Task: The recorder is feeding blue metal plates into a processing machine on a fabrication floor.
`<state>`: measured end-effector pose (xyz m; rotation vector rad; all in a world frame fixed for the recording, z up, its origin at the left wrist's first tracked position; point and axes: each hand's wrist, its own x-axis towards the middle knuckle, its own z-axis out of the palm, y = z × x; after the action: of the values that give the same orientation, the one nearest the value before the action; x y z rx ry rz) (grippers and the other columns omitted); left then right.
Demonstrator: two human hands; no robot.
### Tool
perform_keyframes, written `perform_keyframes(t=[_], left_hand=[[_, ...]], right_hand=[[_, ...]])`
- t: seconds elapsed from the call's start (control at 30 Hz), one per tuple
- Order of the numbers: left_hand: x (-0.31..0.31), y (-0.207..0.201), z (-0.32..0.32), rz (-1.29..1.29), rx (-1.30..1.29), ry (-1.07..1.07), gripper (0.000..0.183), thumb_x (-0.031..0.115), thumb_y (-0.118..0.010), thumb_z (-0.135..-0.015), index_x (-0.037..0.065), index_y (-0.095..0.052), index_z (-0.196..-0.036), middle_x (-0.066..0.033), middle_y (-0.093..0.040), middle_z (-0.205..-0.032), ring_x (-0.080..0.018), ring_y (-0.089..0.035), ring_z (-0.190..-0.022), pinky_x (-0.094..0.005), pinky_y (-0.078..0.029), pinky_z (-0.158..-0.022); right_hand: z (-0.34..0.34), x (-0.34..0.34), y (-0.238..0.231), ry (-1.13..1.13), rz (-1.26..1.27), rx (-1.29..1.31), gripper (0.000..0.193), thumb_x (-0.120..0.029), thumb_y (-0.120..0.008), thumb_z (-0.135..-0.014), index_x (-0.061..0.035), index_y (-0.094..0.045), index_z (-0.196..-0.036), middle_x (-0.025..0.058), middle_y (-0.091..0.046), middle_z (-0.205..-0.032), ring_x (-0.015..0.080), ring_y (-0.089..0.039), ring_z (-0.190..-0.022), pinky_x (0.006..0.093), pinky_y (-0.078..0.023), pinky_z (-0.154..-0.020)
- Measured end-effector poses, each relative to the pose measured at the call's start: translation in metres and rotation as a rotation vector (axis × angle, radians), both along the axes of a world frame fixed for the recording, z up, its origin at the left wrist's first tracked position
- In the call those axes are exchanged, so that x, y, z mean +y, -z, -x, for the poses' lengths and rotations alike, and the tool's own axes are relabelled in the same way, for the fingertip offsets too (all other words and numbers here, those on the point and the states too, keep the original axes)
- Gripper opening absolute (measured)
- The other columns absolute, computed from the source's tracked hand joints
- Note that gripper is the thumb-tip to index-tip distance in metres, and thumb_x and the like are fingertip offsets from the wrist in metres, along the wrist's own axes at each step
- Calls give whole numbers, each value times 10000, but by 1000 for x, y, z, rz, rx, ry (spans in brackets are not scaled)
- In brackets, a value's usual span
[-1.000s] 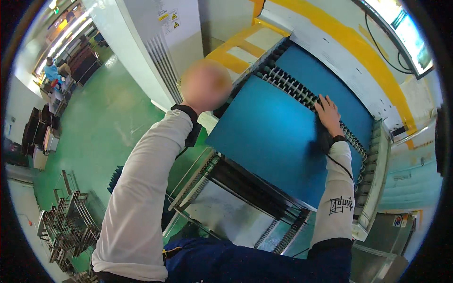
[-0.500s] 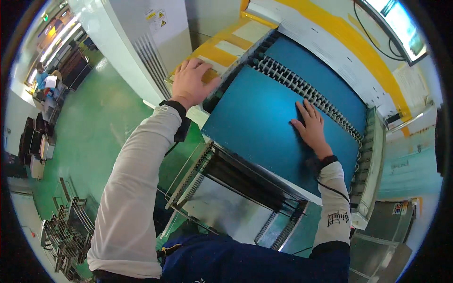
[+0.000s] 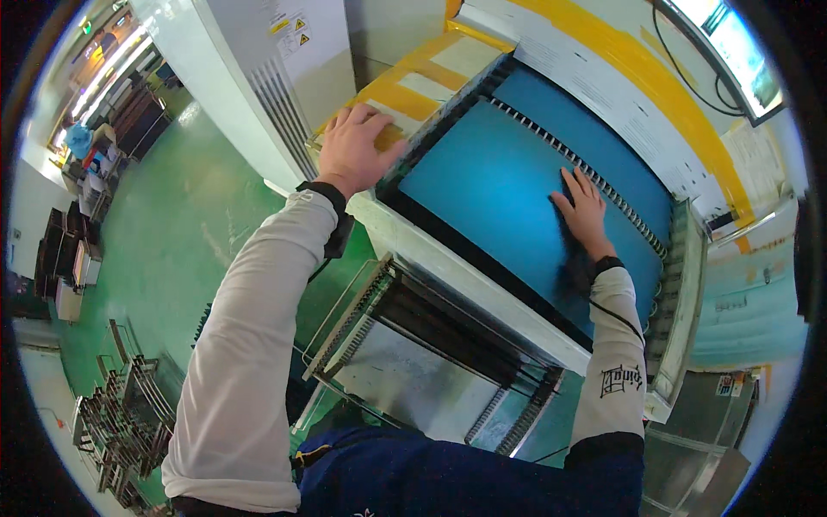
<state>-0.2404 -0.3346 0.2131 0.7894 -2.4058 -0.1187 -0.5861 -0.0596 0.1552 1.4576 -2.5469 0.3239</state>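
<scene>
A flat blue panel (image 3: 500,185) lies on a roller conveyor, and my right hand (image 3: 587,215) rests on its top with the fingers spread. Beyond it, a second blue panel (image 3: 586,121) sits partly under the machine's white front. Between the two runs a narrow strip of conveyor rollers (image 3: 560,148). My left hand (image 3: 355,151) lies palm down on the yellow-taped ledge (image 3: 413,86) at the conveyor's left side, fingers apart and holding nothing.
Below the conveyor's near edge stands a metal rack (image 3: 422,362) with toothed side bars. A monitor (image 3: 732,52) hangs at the upper right. More racks (image 3: 129,422) stand on the green floor at lower left. Another person (image 3: 86,142) is far off at the upper left.
The near blue panel has moved away from me, narrowing the roller gap to the far panel, and my right hand has moved along with it. My left hand has stayed on the ledge.
</scene>
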Motion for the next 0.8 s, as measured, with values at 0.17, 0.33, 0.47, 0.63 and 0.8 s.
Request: perform_keyframes(t=[0.17, 0.33, 0.47, 0.63, 0.8], left_hand=[[-2, 3, -1, 5, 42, 14, 430, 431, -679, -789, 133, -684, -1100, -72, -576, -1168, -300, -504, -1149, -470, -366, -1028], [-2, 4, 0, 21, 49, 3, 425, 429, -683, -786, 136, -685, -1094, -71, -577, -1172, -300, -503, -1155, -470, -369, -1023], [-1, 2, 0, -7, 36, -12, 426, 435, -681, -785, 136, -687, -1089, -72, -577, -1176, -308, -503, -1162, -471, -371, -1021], [-1, 4, -2, 31, 0, -19, 449, 457, -665, -811, 146, -667, -1134, -83, -571, -1233, -307, -494, -1188, -460, -374, -1028], [-8, 12, -3, 42, 10, -17, 469, 477, -659, -805, 146, -677, -1136, -87, -577, -1220, -304, -497, -1188, -450, -372, -1032]], right_hand=[[2, 0, -1, -8, -16, -3, 622, -543, -562, -903, -248, -455, -1439, 107, -367, -1528, 321, -330, -1402, 507, -235, -1121], [8, 4, -2, -16, -19, -22, 621, -544, -556, -907, -247, -450, -1442, 102, -356, -1534, 320, -322, -1405, 508, -234, -1123], [2, 5, -10, -16, -50, -51, 613, -539, -543, -916, -237, -450, -1441, 102, -356, -1534, 321, -322, -1405, 510, -239, -1121], [-38, 15, -23, -110, 48, -135, 574, -480, -556, -924, -175, -490, -1406, 128, -406, -1493, 329, -366, -1370, 499, -267, -1112], [-144, 43, -53, -437, 288, -387, 479, -201, -669, -875, -75, -558, -1323, 156, -543, -1359, 345, -489, -1258, 431, -366, -1063]])
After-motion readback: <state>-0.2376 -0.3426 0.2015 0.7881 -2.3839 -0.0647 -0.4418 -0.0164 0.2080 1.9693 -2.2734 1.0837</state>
